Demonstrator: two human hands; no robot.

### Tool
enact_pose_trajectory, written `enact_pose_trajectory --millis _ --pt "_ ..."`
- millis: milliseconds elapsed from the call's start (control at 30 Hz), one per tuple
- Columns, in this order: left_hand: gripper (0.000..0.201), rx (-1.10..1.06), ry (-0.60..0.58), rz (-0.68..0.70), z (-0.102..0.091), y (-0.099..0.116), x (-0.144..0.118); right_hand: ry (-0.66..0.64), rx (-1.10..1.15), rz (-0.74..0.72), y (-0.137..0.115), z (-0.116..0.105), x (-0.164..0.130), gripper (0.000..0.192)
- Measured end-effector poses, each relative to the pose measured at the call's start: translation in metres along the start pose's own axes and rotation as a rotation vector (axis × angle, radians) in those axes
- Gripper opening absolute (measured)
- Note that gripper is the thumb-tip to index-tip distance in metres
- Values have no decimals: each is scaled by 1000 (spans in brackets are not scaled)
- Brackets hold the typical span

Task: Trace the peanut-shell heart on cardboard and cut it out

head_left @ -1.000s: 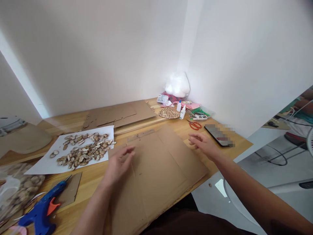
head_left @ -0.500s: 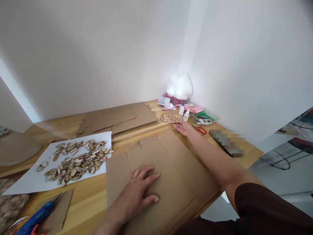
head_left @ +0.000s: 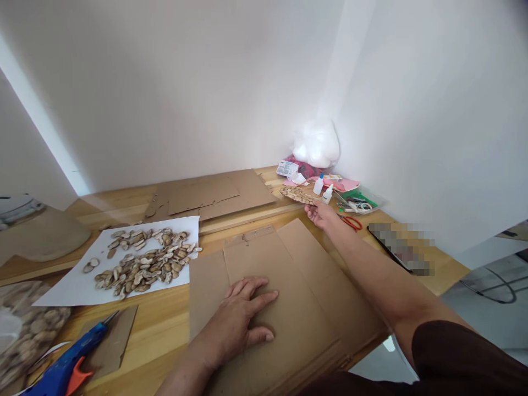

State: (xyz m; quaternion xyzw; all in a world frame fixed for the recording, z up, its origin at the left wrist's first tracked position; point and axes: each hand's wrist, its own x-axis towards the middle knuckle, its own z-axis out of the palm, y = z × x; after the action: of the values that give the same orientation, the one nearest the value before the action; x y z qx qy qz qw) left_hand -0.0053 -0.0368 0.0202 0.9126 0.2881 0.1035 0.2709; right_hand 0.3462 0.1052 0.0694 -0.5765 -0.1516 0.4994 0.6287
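My left hand point(head_left: 247, 313) lies flat with spread fingers on a large cardboard sheet point(head_left: 305, 291) in front of me. Out at the back right, my right hand point(head_left: 319, 213) pinches the near edge of a flat disc covered in peanut shells point(head_left: 299, 194). That disc is tilted, its left side raised off the table. Just behind my right hand stand two small white glue bottles, one with a blue cap point(head_left: 318, 185) and one with a white cap point(head_left: 327, 194). Red-handled scissors point(head_left: 350, 222) lie beside my right wrist.
Loose peanut shells point(head_left: 152, 261) cover white paper point(head_left: 66, 291) at left. A blue glue gun point(head_left: 70, 357) rests at the lower left, near a bag of peanuts point(head_left: 41, 324). More cardboard point(head_left: 214, 192) lies along the wall. A plastic tray of tools point(head_left: 363, 202) and a blurred-out dark object point(head_left: 398, 247) are at right.
My right hand has taken hold of the peanut-shell disc and tipped it up from the table. My left hand stays on the cardboard. The view has shifted slightly left.
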Motion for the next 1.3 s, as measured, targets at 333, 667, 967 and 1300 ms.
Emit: enact_pose_trajectory --millis 333,667,967,1300 --pt "66 -178 250 -12 -2 -8 1 -439 -338 100 2 -68 -119 13" --pt "49 -476 425 -161 -9 -28 4 -813 -886 89 36 -77 -176 32" --pt "38 -405 378 -133 -10 -22 1 -593 -1199 -273 62 -77 -192 34" --pt "38 -399 376 -164 -13 -21 3 -552 -1289 -612 78 -98 -213 52"
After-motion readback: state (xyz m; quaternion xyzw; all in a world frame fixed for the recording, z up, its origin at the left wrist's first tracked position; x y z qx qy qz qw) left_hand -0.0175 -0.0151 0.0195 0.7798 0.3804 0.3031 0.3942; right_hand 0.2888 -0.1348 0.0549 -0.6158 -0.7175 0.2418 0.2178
